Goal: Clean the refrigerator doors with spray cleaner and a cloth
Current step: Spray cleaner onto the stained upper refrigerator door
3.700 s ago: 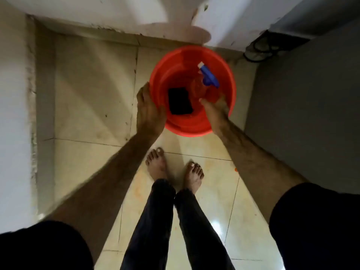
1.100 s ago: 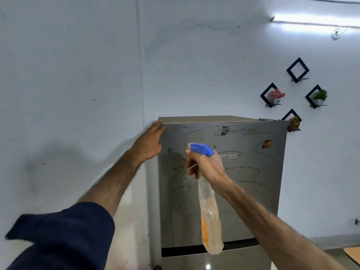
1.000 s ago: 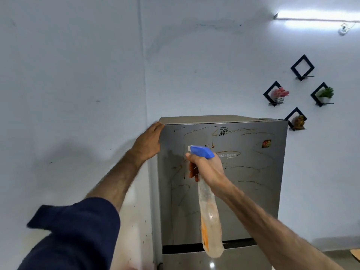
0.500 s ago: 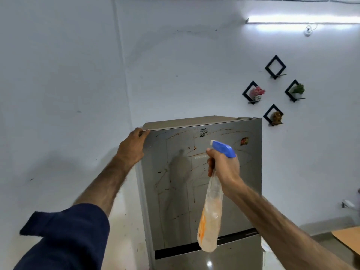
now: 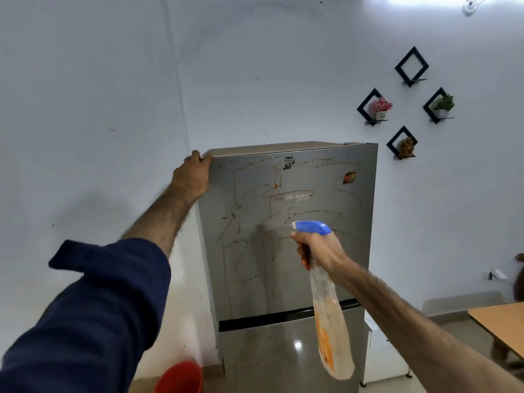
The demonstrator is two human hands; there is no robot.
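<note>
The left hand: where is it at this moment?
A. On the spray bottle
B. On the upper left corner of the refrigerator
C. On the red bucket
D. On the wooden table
B: the left hand grips the upper left corner of the refrigerator, while the right hand holds the spray bottle.

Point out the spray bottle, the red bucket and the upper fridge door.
spray bottle [image 5: 326,302]: head view, on its clear body.
red bucket [image 5: 181,378]: head view, on its outer wall.
upper fridge door [image 5: 326,268]: head view, on its streaked steel face.
</note>
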